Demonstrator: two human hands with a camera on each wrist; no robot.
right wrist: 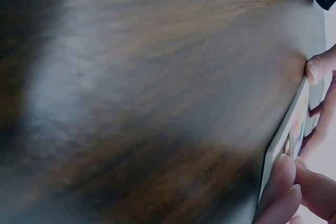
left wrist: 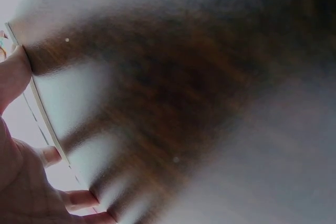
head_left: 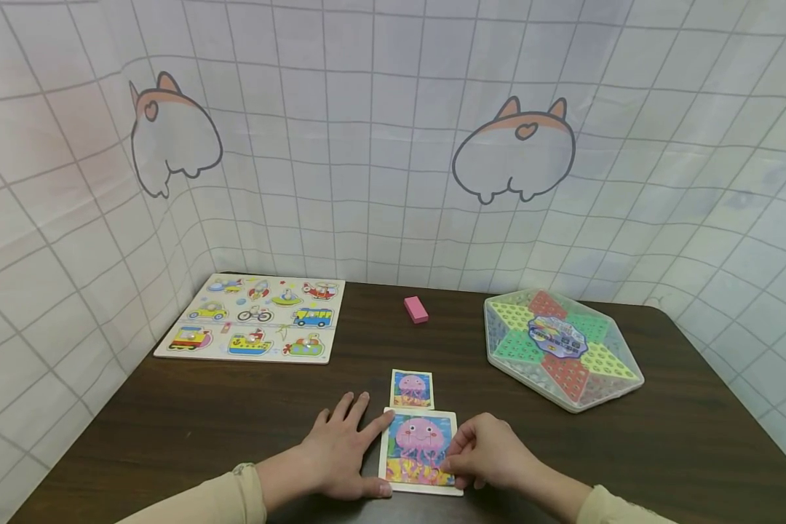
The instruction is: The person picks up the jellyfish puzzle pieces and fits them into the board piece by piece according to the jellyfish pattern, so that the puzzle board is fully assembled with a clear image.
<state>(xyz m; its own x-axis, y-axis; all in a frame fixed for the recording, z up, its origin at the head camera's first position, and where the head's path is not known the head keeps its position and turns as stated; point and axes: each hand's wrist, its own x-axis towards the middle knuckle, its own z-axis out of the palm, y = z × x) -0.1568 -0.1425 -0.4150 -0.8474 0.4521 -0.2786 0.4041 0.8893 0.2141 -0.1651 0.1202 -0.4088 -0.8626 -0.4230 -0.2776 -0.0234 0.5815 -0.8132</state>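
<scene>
A jellyfish puzzle (head_left: 420, 435) in a pale square frame lies at the front of the table. Just behind it, touching or nearly so, is a smaller jellyfish picture card (head_left: 412, 388). My left hand (head_left: 343, 451) spreads flat along the frame's left side, its thumb at the lower corner and index fingertip at the upper one. At the right edge my right hand (head_left: 491, 453) has curled fingers, with thumb and index finger pinching a puzzle piece near the lower right corner. The fingertips (right wrist: 283, 174) mostly hide that piece in the right wrist view.
A vehicle peg puzzle board (head_left: 252, 318) lies at the back left. A pink block (head_left: 415, 310) sits at the back middle. To the right rests a hexagonal Chinese checkers box (head_left: 561, 349). A gridded cloth (head_left: 393, 145) hangs behind the dark wooden table (head_left: 236, 407).
</scene>
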